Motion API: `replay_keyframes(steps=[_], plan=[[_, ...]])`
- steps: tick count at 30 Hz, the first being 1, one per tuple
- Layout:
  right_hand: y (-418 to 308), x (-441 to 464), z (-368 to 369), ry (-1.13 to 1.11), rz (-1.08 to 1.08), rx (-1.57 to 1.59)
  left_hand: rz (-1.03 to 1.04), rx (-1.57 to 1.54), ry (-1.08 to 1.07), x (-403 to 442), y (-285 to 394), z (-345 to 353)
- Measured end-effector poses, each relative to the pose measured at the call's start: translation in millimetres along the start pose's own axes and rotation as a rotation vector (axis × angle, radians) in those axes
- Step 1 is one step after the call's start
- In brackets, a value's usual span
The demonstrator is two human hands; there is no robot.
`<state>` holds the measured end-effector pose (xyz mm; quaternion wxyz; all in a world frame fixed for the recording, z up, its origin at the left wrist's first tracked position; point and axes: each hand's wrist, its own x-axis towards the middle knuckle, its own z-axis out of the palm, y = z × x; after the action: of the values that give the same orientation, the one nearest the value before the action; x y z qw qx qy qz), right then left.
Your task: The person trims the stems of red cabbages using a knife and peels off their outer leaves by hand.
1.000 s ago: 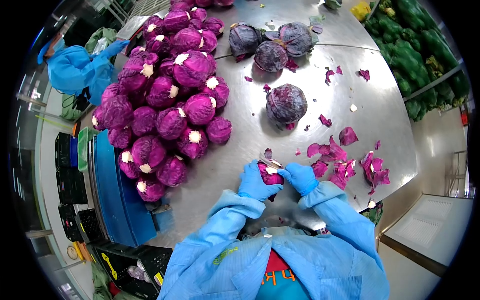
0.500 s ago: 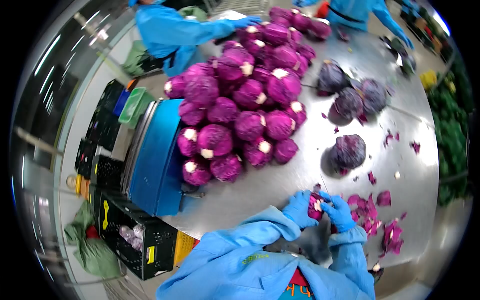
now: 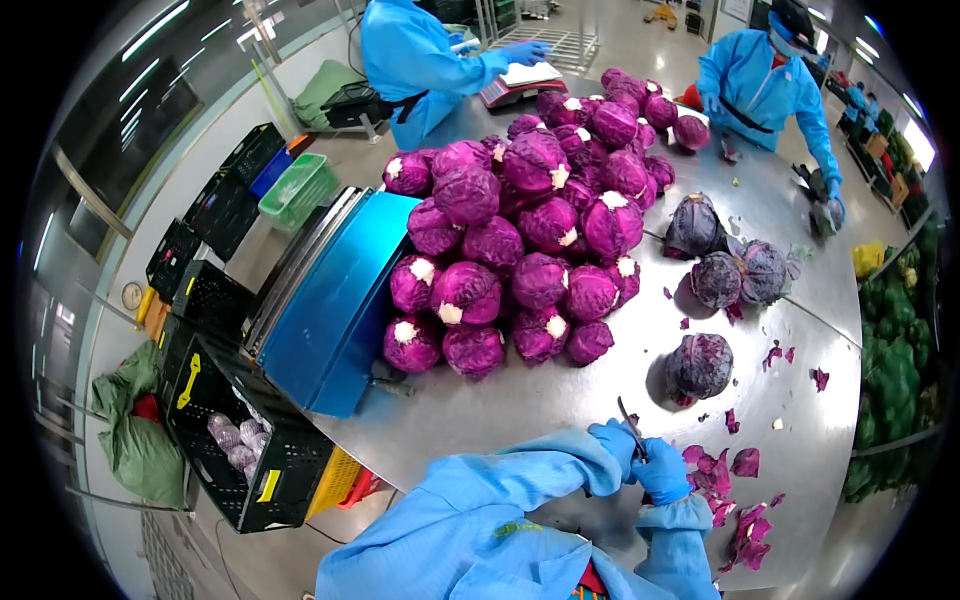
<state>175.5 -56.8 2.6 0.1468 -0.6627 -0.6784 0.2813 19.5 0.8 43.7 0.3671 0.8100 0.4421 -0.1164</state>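
Observation:
My right hand (image 3: 663, 472), in a blue glove, is closed around a knife (image 3: 630, 418) whose dark blade points up and away from me. Right beside it, my gloved left hand (image 3: 614, 446) has its fingers curled close to the blade; what they hold is hidden. Beyond my hands a dark purple cabbage (image 3: 699, 366) with its outer leaves on rests on the metal table (image 3: 480, 420). Torn purple leaves (image 3: 712, 475) lie just right of my right hand.
A large heap of trimmed purple cabbages (image 3: 540, 280) fills the table's left half. More untrimmed cabbages (image 3: 762, 272) sit at the right. A blue bin (image 3: 345, 310) and a black crate (image 3: 235, 440) stand left. Two co-workers in blue work across the table, one near a scale (image 3: 520, 85).
My head view has shifted, bringing more of the room's far side into sight. The reddish-purple piece between my hands no longer shows, and the knife blade now stands out above them.

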Motion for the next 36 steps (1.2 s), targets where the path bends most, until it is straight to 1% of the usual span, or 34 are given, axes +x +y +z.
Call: replay_keyframes(steps=[1,4,5,6,7,8,9,10,12,13,14,15,16,17,18,19,20,21,22,23,24,25,28,29,32,35,36], plan=[[-1.4,-1.3,3.0,0.092,-0.004,0.077,-0.002,0.010,0.003,2.3,0.6,-0.5],[-0.6,-1.9,3.3,0.073,0.154,0.186,0.029,0.035,0.050,8.5,-4.4,11.9],[17.0,-2.9,14.9,0.203,0.099,0.247,0.036,0.016,0.062,10.4,-10.6,14.4],[25.4,-6.7,16.8,0.165,0.226,0.385,0.044,-0.004,0.076,10.0,-16.0,15.2],[32.1,-7.4,16.4,0.126,0.347,0.520,0.131,-0.052,0.113,3.3,-24.7,14.8],[41.0,-9.8,18.2,0.084,0.469,0.656,0.161,-0.061,0.087,-1.8,-29.7,17.9],[55.5,-15.6,29.4,0.090,0.477,0.700,0.262,-0.062,0.178,-4.6,-38.1,27.0],[72.5,-16.6,36.7,0.178,0.400,0.539,0.364,-0.068,0.257,-7.2,-48.5,38.7],[100.4,-39.2,47.4,0.352,0.283,0.215,0.528,-0.214,0.356,-12.7,-70.1,44.3],[123.2,-49.8,45.5,0.370,0.317,0.086,0.478,-0.320,0.351,-18.3,-77.8,43.9],[121.2,-57.8,28.4,0.356,0.460,0.073,0.378,-0.304,0.342,-21.4,-82.1,46.0],[145.4,-69.1,24.5,0.396,0.379,-0.077,0.278,-0.287,0.330,-24.2,-86.4,48.2],[128.6,-75.0,4.6,0.511,0.292,-0.173,0.246,-0.467,0.299,-25.9,-89.1,48.3],[109.1,-76.5,-13.2,0.528,0.352,-0.137,0.262,-0.508,0.312,-26.9,-86.2,45.5],[99.6,-73.4,-17.7,0.612,0.407,-0.121,0.231,-0.353,0.320,-25.9,-82.1,45.2],[91.3,-72.0,-17.1,0.677,0.397,-0.118,0.203,-0.412,0.329,-26.4,-78.0,47.7],[66.0,-69.7,-22.4,0.671,0.359,0.103,0.168,-0.469,0.347,-25.1,-74.4,50.5],[76.8,-67.4,-1.2,0.595,0.318,0.385,0.181,-0.495,0.374,-21.2,-74.8,56.8],[69.1,-59.8,12.3,0.537,0.233,0.340,0.187,-0.517,0.406,-17.7,-79.4,65.2],[43.2,-54.2,12.6,0.301,0.397,0.596,0.188,-0.537,0.443,-16.4,-82.4,69.1],[27.3,-47.0,22.6,0.252,0.325,0.718,0.188,-0.532,0.415,-15.3,-82.4,67.0],[20.0,-39.2,36.0,0.189,0.282,0.766,0.185,-0.527,0.390,-14.0,-82.6,63.4],[-6.0,-19.9,33.0,-0.039,0.440,0.750,0.190,-0.470,0.377,-15.9,-81.8,58.7],[2.8,-13.2,46.8,-0.048,0.422,0.792,0.198,-0.445,0.383,-16.3,-81.4,57.9],[4.5,-1.7,39.3,-0.166,0.507,1.033,0.214,-0.499,0.368,-9.9,-87.9,64.4],[19.5,2.1,37.7,-0.254,0.467,1.023,0.236,-0.482,0.329,-8.8,-85.3,59.9],[19.4,1.3,35.3,-0.242,0.414,0.944,0.239,-0.460,0.314,-7.6,-84.2,57.3]])
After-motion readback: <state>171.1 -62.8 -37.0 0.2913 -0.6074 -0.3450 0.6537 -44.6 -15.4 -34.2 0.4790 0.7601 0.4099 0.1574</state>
